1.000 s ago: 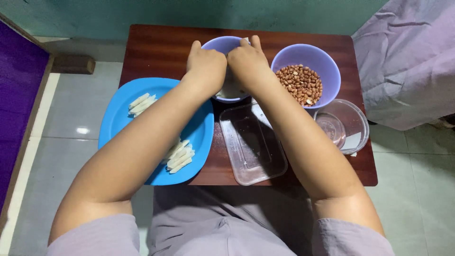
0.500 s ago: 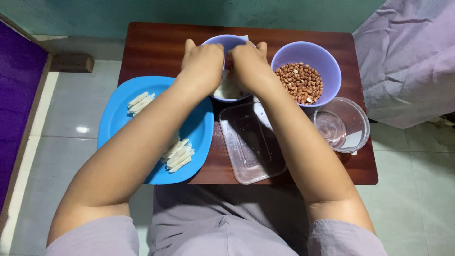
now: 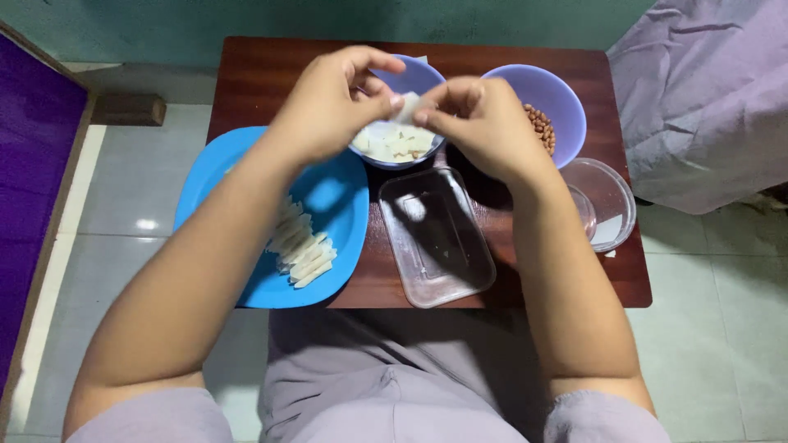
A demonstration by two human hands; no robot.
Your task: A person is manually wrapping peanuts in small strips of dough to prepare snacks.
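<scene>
My left hand [image 3: 328,102] and my right hand [image 3: 480,123] meet above a lavender bowl [image 3: 423,78] that holds pale white pieces. Between the fingertips of both hands I pinch one small white piece [image 3: 408,105]. A second lavender bowl [image 3: 558,90] with peanuts stands to the right, partly hidden by my right hand. Under my left forearm lies a blue plate [image 3: 341,213] with several white strips [image 3: 302,250]. An empty clear rectangular container [image 3: 435,238] lies below my hands.
A small clear glass bowl [image 3: 611,197] stands at the table's right edge. The dark wooden table [image 3: 263,74] is small; tiled floor surrounds it. Grey cloth [image 3: 698,90] lies at the right, a purple surface [image 3: 33,180] at the left.
My hands have risen out of the left bowl and drawn toward me, now holding a white piece between their fingertips.
</scene>
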